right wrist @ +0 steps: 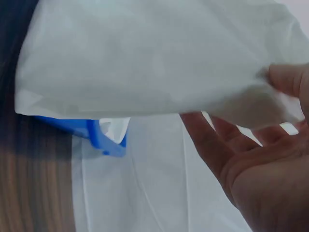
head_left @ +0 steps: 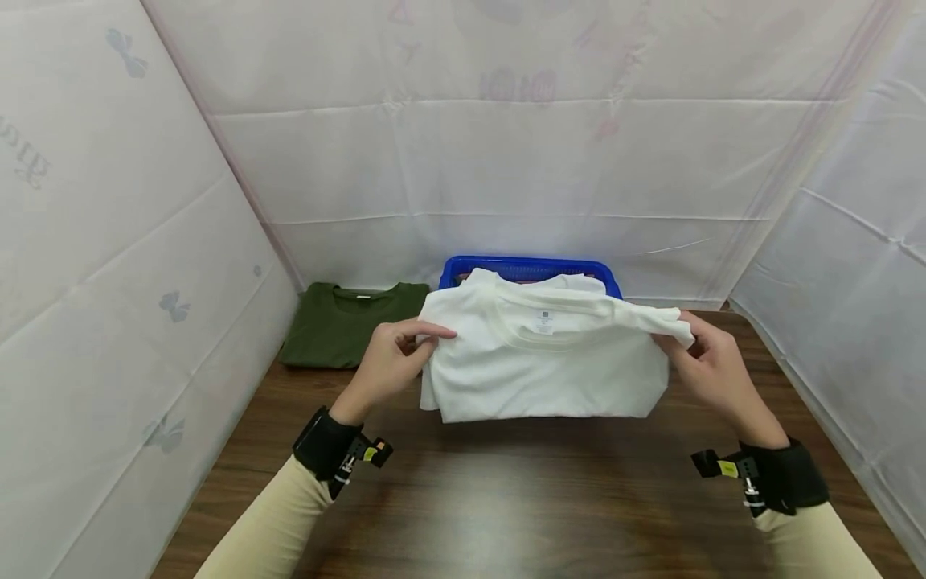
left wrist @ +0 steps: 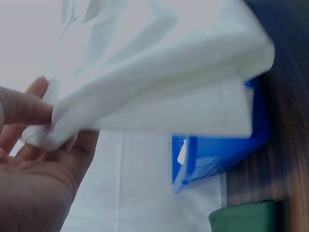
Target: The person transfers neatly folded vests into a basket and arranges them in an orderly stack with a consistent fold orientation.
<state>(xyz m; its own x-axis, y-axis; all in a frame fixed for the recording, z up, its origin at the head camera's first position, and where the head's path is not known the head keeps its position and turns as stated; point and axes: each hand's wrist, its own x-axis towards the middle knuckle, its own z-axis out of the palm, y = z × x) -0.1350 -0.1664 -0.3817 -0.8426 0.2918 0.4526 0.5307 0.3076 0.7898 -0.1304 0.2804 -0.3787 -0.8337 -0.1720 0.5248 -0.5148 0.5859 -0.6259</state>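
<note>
Now both hands hold up a folded white T-shirt [head_left: 546, 362] above the desk [head_left: 506, 498]: the left hand [head_left: 391, 362] pinches its left edge, the right hand [head_left: 712, 366] its right edge. Behind it, at the far edge, sits a blue basket [head_left: 528, 269], with a folded green shirt [head_left: 347, 322] toward the far left corner.

T-shirt [head_left: 550, 362]: plain white, small white neck label with dark print. Basket [head_left: 530, 268]: bright blue. Folded shirt [head_left: 347, 322] at far left corner of table: dark olive green. Table [head_left: 521, 507]: dark brown wood grain. Sleeves [head_left: 275, 523]: beige. Wrist straps [head_left: 325, 442]: black.
</note>
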